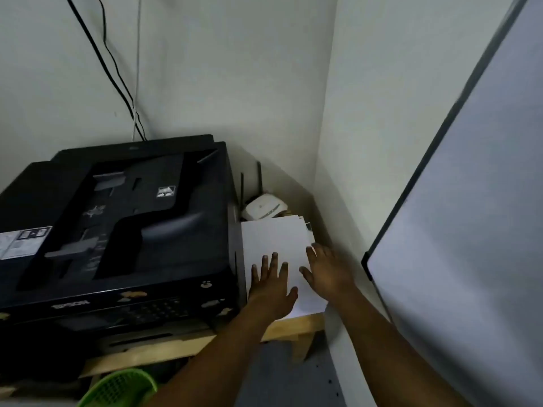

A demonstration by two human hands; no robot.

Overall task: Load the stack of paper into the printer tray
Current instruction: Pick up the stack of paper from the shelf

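Hands, left hand point(271, 286) and right hand point(327, 271), lie spread flat on the paper stack point(276, 239) beside the printer point(117, 218).

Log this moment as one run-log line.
stage: reaching | left hand: flat on paper stack | right hand: at stack's right edge | printer: not yet loaded

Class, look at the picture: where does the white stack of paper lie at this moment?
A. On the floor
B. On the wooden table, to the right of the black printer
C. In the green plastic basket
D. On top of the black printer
B: the white stack of paper lies flat on the wooden table, right of the black printer, with the left hand and right hand resting on it.
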